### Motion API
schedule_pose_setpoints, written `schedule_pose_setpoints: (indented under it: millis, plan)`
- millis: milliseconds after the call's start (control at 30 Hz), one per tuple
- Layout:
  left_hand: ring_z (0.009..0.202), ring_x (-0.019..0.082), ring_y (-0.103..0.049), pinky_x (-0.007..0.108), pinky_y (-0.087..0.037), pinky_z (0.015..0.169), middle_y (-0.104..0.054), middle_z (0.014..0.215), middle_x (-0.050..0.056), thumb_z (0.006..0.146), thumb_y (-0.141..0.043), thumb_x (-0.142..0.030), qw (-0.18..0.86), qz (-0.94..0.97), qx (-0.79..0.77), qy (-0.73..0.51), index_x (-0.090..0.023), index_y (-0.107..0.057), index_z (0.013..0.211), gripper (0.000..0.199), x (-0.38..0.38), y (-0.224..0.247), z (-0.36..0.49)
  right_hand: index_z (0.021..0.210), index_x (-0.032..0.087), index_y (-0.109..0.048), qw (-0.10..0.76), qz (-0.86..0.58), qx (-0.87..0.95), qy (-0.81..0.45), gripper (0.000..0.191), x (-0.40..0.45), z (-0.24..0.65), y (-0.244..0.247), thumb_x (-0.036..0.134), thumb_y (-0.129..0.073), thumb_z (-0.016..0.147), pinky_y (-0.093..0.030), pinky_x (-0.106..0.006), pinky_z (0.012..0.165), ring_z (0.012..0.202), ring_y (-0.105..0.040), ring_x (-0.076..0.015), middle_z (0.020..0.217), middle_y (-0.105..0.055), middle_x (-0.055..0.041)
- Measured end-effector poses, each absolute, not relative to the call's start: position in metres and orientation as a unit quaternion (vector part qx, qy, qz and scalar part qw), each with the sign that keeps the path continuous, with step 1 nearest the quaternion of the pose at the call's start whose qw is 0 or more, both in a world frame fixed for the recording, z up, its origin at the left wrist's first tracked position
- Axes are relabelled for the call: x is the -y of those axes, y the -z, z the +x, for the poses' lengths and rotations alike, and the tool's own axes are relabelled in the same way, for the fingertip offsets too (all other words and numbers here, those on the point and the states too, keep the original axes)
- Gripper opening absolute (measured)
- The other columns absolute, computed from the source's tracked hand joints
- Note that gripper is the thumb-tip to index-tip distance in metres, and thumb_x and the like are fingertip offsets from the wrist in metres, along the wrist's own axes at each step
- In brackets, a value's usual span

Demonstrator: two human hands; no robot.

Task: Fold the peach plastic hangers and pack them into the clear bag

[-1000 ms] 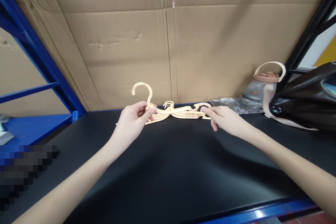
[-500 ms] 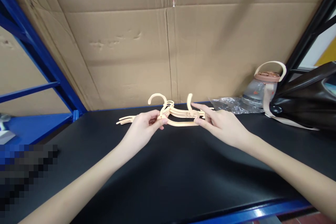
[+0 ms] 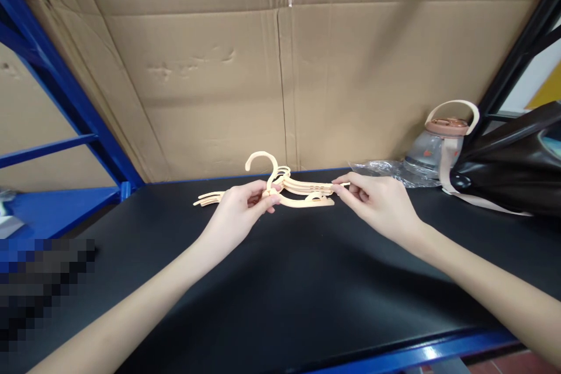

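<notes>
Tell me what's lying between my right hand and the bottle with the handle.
In the head view, crumpled clear plastic lies between your right hand and the bottle.

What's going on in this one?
A person is handling hangers at a black table. The left hand pinches one hanger below its hook, in front of a stack of others. The right hand has its fingertips near the stack's right end; whether they grip anything is unclear. A bottle stands farther right.

Cardboard point(image 3: 197, 105) backs a black tabletop point(image 3: 298, 292); a blue frame point(image 3: 73, 102) stands left.
</notes>
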State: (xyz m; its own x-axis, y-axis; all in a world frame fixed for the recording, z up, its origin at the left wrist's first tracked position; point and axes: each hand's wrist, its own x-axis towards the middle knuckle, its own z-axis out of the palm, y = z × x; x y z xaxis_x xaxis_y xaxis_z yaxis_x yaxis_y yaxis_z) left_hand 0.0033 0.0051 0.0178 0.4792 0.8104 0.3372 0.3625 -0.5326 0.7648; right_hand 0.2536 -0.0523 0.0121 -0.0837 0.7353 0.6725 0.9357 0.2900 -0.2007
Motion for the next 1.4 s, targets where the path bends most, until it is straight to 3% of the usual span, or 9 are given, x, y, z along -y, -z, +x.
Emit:
schedule_pose_setpoints:
  millis: [167, 333, 533, 667, 733, 867, 1000, 1200, 1400]
  plan:
    - [0.073, 0.016, -0.06, 0.028, -0.051, 0.07, -0.064, 0.082, 0.002, 0.083, -0.058, -0.039, 0.35, 0.791, -0.357, -0.353, -0.017, -0.066, 0.09, 0.024, 0.001, -0.021, 0.009, 0.094, 0.018, -0.066, 0.358, -0.504, 0.758, 0.209, 0.024, 0.052, 0.252, -0.013, 0.034, -0.048, 0.091, -0.041, -0.025, 0.063, 0.071, -0.059, -0.0142, 0.078, -0.066, -0.0018]
    - [0.069, 0.016, -0.061, 0.029, -0.051, 0.067, -0.065, 0.08, 0.003, 0.079, -0.062, -0.037, 0.431, 0.76, -0.354, -0.334, -0.015, -0.066, 0.094, 0.026, 0.009, -0.011, 0.018, 0.11, 0.014, -0.061, 0.289, -0.428, 0.823, 0.236, 0.058, 0.057, 0.239, -0.002, 0.062, -0.058, 0.077, -0.043, -0.032, 0.078, 0.088, -0.061, -0.0226, 0.096, -0.066, -0.0082]
    - [0.075, 0.017, -0.064, 0.031, -0.05, 0.074, -0.066, 0.082, 0.001, 0.082, -0.061, -0.036, 0.45, 0.755, -0.34, -0.336, -0.02, -0.054, 0.114, 0.036, 0.018, -0.007, 0.023, 0.088, 0.019, -0.064, 0.248, -0.452, 0.842, 0.157, 0.028, 0.06, 0.23, 0.016, 0.041, -0.047, 0.092, -0.034, -0.024, 0.053, 0.061, -0.061, -0.0128, 0.071, -0.066, 0.0008]
    - [0.114, 0.02, -0.052, 0.029, -0.044, 0.087, -0.058, 0.119, 0.004, 0.082, -0.061, -0.034, 0.312, 0.746, -0.381, -0.449, -0.027, -0.045, 0.12, 0.043, 0.029, -0.021, 0.023, 0.078, 0.019, -0.063, 0.262, -0.488, 0.822, 0.132, 0.032, 0.058, 0.235, 0.014, 0.04, -0.045, 0.094, -0.028, -0.024, 0.05, 0.058, -0.06, -0.0122, 0.068, -0.066, 0.0007]
    - [0.11, 0.019, -0.052, 0.026, -0.043, 0.083, -0.057, 0.116, 0.002, 0.083, -0.06, -0.035, 0.269, 0.722, -0.383, -0.51, -0.025, -0.05, 0.108, 0.028, 0.034, -0.027, 0.023, 0.08, 0.019, -0.065, 0.277, -0.517, 0.8, 0.127, 0.03, 0.055, 0.238, 0.012, 0.041, -0.047, 0.092, -0.028, -0.024, 0.051, 0.059, -0.06, -0.0129, 0.068, -0.066, 0.0005]
    - [0.072, 0.017, -0.06, 0.026, -0.047, 0.062, -0.061, 0.076, 0.004, 0.089, -0.044, -0.045, 0.516, 0.661, -0.367, -0.402, -0.017, -0.056, 0.076, 0.033, 0.038, -0.029, 0.025, 0.083, 0.02, -0.067, 0.304, -0.56, 0.761, 0.119, 0.029, 0.049, 0.244, 0.009, 0.043, -0.05, 0.09, -0.031, -0.024, 0.052, 0.057, -0.06, -0.014, 0.068, -0.067, -0.0004]
    - [0.074, 0.02, -0.065, 0.03, -0.052, 0.063, -0.067, 0.089, 0.012, 0.09, -0.036, -0.056, 0.737, 0.524, -0.36, -0.23, -0.012, -0.06, 0.099, 0.051, 0.031, -0.017, 0.029, 0.089, 0.022, -0.068, 0.332, -0.558, 0.755, 0.096, 0.024, 0.046, 0.247, 0.007, 0.04, -0.052, 0.09, -0.035, -0.023, 0.055, 0.059, -0.06, -0.0139, 0.07, -0.068, 0.0005]
    - [0.082, 0.019, -0.068, 0.028, -0.056, 0.071, -0.068, 0.104, 0.014, 0.089, -0.05, -0.042, 0.723, 0.472, -0.383, -0.327, -0.012, -0.055, 0.115, 0.04, 0.017, -0.013, 0.024, 0.102, 0.022, -0.063, 0.339, -0.556, 0.756, 0.065, 0.024, 0.049, 0.244, 0.008, 0.039, -0.053, 0.088, -0.04, -0.024, 0.057, 0.058, -0.061, -0.0145, 0.07, -0.067, 0.0013]
    - [0.096, 0.021, -0.066, 0.031, -0.055, 0.082, -0.064, 0.116, 0.011, 0.087, -0.057, -0.036, 0.643, 0.519, -0.404, -0.392, -0.017, -0.06, 0.109, 0.029, 0.011, -0.011, 0.018, 0.138, 0.019, -0.033, 0.357, -0.537, 0.762, 0.064, 0.059, 0.049, 0.244, 0.008, 0.042, -0.053, 0.088, -0.045, -0.024, 0.057, 0.052, -0.059, -0.014, 0.065, -0.062, 0.0037]
